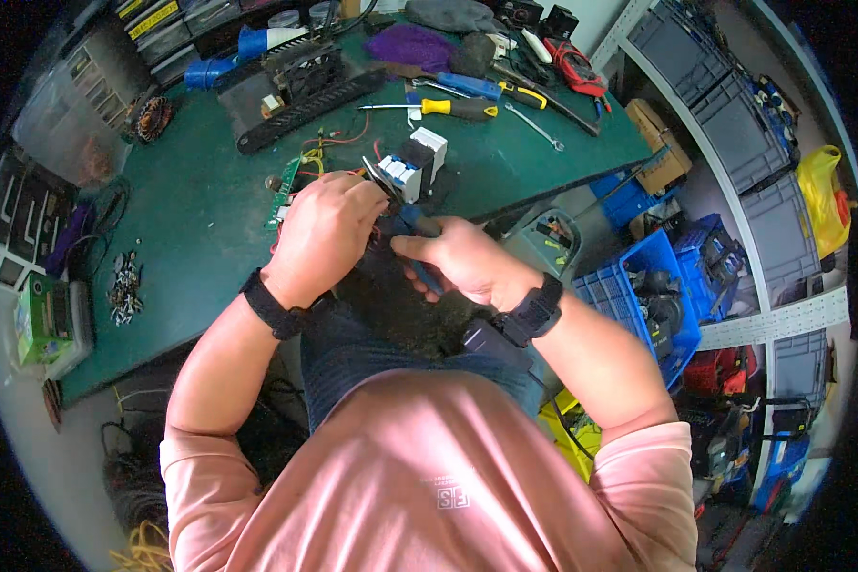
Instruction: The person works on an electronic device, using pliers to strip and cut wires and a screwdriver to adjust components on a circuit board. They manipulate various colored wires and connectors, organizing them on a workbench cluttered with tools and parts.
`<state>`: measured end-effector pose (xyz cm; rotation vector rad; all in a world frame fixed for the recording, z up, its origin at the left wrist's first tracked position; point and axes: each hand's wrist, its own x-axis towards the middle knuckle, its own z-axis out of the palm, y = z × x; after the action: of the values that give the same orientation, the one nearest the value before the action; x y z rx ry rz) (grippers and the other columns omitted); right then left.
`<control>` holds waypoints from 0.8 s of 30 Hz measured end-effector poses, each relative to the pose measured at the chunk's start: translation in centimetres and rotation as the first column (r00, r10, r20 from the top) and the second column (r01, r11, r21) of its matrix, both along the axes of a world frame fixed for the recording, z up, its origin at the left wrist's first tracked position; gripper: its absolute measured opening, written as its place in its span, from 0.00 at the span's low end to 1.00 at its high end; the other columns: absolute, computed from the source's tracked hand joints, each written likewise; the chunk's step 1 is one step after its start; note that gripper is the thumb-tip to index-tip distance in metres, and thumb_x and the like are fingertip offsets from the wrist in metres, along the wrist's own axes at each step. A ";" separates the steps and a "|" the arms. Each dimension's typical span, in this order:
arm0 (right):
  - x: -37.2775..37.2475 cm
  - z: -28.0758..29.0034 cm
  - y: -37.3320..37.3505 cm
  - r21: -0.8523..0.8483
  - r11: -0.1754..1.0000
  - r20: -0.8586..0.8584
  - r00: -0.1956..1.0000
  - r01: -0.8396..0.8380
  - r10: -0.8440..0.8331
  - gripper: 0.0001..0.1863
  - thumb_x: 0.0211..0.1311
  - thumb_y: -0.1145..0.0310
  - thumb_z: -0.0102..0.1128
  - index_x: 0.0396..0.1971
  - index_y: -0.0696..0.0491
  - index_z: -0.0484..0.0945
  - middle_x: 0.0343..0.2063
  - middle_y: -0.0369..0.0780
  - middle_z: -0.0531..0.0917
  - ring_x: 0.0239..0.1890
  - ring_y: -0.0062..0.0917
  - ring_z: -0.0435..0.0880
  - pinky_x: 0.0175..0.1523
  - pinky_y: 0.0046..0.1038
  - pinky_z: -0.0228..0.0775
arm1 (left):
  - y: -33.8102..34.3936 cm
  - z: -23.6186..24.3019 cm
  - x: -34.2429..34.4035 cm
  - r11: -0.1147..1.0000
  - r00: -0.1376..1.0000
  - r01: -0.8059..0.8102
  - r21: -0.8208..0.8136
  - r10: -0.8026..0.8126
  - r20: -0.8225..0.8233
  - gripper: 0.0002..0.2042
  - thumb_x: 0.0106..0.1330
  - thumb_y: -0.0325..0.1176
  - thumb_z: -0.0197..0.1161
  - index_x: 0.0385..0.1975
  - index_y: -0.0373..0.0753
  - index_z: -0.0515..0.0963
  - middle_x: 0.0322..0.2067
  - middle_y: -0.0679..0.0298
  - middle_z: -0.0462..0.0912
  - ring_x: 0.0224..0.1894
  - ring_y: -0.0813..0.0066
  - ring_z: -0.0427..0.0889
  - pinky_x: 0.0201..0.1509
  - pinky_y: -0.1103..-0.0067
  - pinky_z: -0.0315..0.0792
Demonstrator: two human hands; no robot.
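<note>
My left hand (324,234) is closed over a green circuit board (283,191) with coloured wires (326,153) at the near edge of the green workbench (191,219). A dark band sits on that wrist. My right hand (462,259) grips blue-handled pliers (412,221), whose jaws point at a blue and white component (402,173) fixed to the board. A black watch is on my right wrist. What lies under my left palm is hidden.
Screwdrivers with yellow and black handles (459,108), a wrench (536,128), a black finned heat sink (300,95), a purple cloth (410,45) and a pile of screws (124,286) lie on the bench. Blue crates (648,286) and grey bins (725,105) stand at right.
</note>
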<state>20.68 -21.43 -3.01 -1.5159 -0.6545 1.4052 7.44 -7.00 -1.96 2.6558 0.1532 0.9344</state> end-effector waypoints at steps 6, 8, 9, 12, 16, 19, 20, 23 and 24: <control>-1.0 -0.1 0.2 0.031 0.995 0.371 0.924 0.091 -0.096 0.14 0.62 0.62 0.62 0.22 0.55 0.75 0.16 0.36 0.76 0.15 0.18 0.74 0.18 0.24 0.63 | 1.3 -0.5 -0.1 0.998 0.998 0.017 0.065 -0.021 0.058 0.04 0.59 0.27 0.62 0.30 0.34 0.81 0.29 0.53 0.80 0.35 0.52 0.79 0.40 0.67 0.74; 0.0 -1.8 0.4 0.049 0.995 0.505 0.858 0.086 -0.099 0.12 0.62 0.62 0.61 0.25 0.55 0.75 0.17 0.36 0.76 0.17 0.18 0.75 0.19 0.24 0.66 | 2.2 1.0 -0.5 0.943 0.982 -0.170 -0.285 0.186 0.033 0.06 0.61 0.28 0.61 0.32 0.32 0.81 0.30 0.52 0.82 0.34 0.57 0.82 0.40 0.70 0.74; 0.4 -2.0 0.6 0.061 0.995 0.569 0.816 0.079 -0.099 0.12 0.62 0.61 0.61 0.27 0.55 0.76 0.17 0.35 0.76 0.18 0.19 0.76 0.19 0.25 0.67 | 2.7 2.3 -0.7 0.864 0.966 -0.226 -0.449 0.257 0.007 0.07 0.61 0.28 0.60 0.33 0.31 0.80 0.30 0.51 0.83 0.34 0.59 0.83 0.39 0.72 0.74; 0.3 -0.8 0.8 -0.013 0.997 0.279 0.957 0.082 -0.075 0.12 0.63 0.59 0.60 0.33 0.54 0.75 0.22 0.35 0.78 0.23 0.21 0.79 0.22 0.27 0.74 | 3.5 1.8 -0.9 0.946 0.982 -0.181 -0.270 0.161 -0.096 0.08 0.59 0.30 0.64 0.32 0.30 0.81 0.29 0.51 0.83 0.31 0.60 0.82 0.38 0.74 0.74; 1.5 0.6 0.2 -0.056 0.993 0.046 0.993 -0.106 0.109 0.15 0.65 0.56 0.58 0.39 0.54 0.74 0.31 0.37 0.79 0.29 0.25 0.81 0.28 0.35 0.81 | 2.0 2.7 -0.2 0.945 0.889 -0.267 -0.189 0.166 -0.426 0.10 0.54 0.31 0.68 0.32 0.32 0.82 0.30 0.48 0.82 0.33 0.51 0.81 0.38 0.67 0.73; 1.6 2.3 -0.5 -0.112 0.979 0.013 0.984 -0.173 0.175 0.17 0.66 0.55 0.57 0.43 0.54 0.72 0.33 0.38 0.79 0.33 0.27 0.81 0.29 0.37 0.81 | 2.7 2.4 -0.2 0.972 0.923 -0.221 -0.075 0.184 -0.337 0.08 0.54 0.30 0.67 0.31 0.33 0.82 0.28 0.49 0.81 0.31 0.48 0.80 0.38 0.65 0.73; 1.6 2.2 -1.2 -0.107 0.972 0.027 0.977 -0.209 0.213 0.19 0.67 0.53 0.55 0.46 0.53 0.71 0.36 0.40 0.79 0.36 0.28 0.81 0.31 0.38 0.81 | 3.1 2.2 -0.1 0.978 0.947 -0.199 -0.060 0.176 -0.269 0.08 0.54 0.30 0.67 0.30 0.33 0.82 0.27 0.49 0.81 0.31 0.47 0.79 0.37 0.64 0.73; 1.3 2.2 -2.9 -0.158 0.964 0.011 0.976 -0.212 0.216 0.22 0.66 0.52 0.58 0.49 0.53 0.71 0.40 0.40 0.80 0.39 0.28 0.82 0.31 0.34 0.82 | 3.2 2.2 0.1 0.987 0.972 -0.155 -0.034 0.147 -0.184 0.07 0.56 0.30 0.66 0.28 0.33 0.82 0.26 0.50 0.81 0.30 0.47 0.79 0.37 0.65 0.73; 1.1 2.0 -3.0 -0.188 0.962 0.031 0.978 -0.198 0.208 0.20 0.66 0.53 0.58 0.47 0.53 0.72 0.40 0.40 0.80 0.40 0.27 0.82 0.32 0.34 0.82 | 3.1 2.1 0.3 0.986 0.976 -0.152 -0.065 0.139 -0.167 0.07 0.57 0.30 0.65 0.28 0.32 0.82 0.25 0.51 0.81 0.30 0.49 0.80 0.36 0.66 0.73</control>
<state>21.83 -24.47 -0.99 -1.6705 -0.7455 1.6239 7.73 -3.90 0.17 2.6750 0.4186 0.7380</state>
